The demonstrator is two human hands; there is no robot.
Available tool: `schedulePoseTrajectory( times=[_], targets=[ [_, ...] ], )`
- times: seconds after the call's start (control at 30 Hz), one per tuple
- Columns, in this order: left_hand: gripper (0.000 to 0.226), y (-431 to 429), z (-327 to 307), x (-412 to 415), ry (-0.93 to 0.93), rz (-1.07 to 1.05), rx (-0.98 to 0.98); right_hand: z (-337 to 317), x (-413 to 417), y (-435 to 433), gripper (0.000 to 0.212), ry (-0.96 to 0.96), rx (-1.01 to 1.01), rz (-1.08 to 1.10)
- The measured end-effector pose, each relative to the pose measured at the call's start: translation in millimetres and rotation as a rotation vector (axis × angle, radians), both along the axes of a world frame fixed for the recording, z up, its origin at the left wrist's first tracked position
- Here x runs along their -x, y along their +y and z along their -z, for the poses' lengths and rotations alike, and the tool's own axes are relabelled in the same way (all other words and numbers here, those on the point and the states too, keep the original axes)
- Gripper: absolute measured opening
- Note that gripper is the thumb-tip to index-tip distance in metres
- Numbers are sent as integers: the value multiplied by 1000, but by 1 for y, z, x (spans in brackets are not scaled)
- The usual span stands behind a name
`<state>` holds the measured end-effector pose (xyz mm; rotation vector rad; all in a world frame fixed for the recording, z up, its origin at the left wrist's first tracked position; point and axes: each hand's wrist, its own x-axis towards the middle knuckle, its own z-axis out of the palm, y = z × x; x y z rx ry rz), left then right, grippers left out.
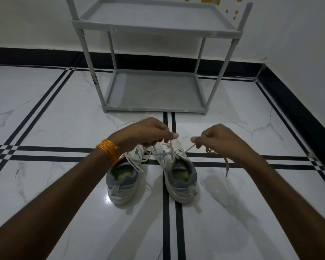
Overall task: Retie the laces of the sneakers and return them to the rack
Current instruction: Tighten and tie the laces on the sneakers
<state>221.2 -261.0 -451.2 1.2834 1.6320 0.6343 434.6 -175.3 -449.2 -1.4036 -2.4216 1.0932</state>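
Note:
Two white and grey sneakers stand side by side on the floor, heels toward me. The left sneaker (123,182) has loose laces lying over its side. Over the right sneaker (178,175) both hands pull its laces apart. My left hand (148,133), with orange threads around the wrist, pinches one lace end above the shoe's tongue. My right hand (219,138) pinches the other lace (226,164), whose free end hangs down to the floor on the right. The grey rack (156,109) stands just beyond the shoes, both visible shelves bare.
The white marble floor (64,113) has black double stripes. A white wall with a black skirting (293,109) runs behind the rack and along the right side. The rack's legs stand on the floor close to the shoe toes.

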Motion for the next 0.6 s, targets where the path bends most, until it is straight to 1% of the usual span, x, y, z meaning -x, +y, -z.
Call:
schedulePoseTrajectory(
  times=[0.1,0.17,0.2,0.27,0.33,0.4,0.47,0.5,0.53,0.57,0.6],
  targets=[
    [31,1,-13,-19,279,183,-266,-22,13,3,39,138,-12,-103],
    [25,1,-15,-33,361,277,-365,-33,22,7,36,176,-18,-166],
    [22,1,-14,-39,400,344,-416,-39,25,8,34,185,-13,-191],
    [20,2,-9,-45,556,477,-560,-46,30,11,31,168,-17,-225],
    [14,7,-5,-45,829,535,-710,-52,31,13,29,107,-54,-264],
    [25,15,-3,-41,1104,519,-742,-56,31,14,23,37,-116,-301],
    [28,21,-3,-36,1286,495,-658,-59,29,17,16,13,-228,-309],
    [27,23,-5,-32,1316,488,-635,-61,28,19,15,22,-307,-290],
    [27,26,-3,-29,1301,483,-628,-61,27,23,15,44,-379,-252],
    [27,27,-4,-27,1263,472,-609,-61,27,27,16,80,-437,-197],
    [27,27,-5,-27,1164,459,-582,-60,28,31,16,119,-480,-138]
  ],
)
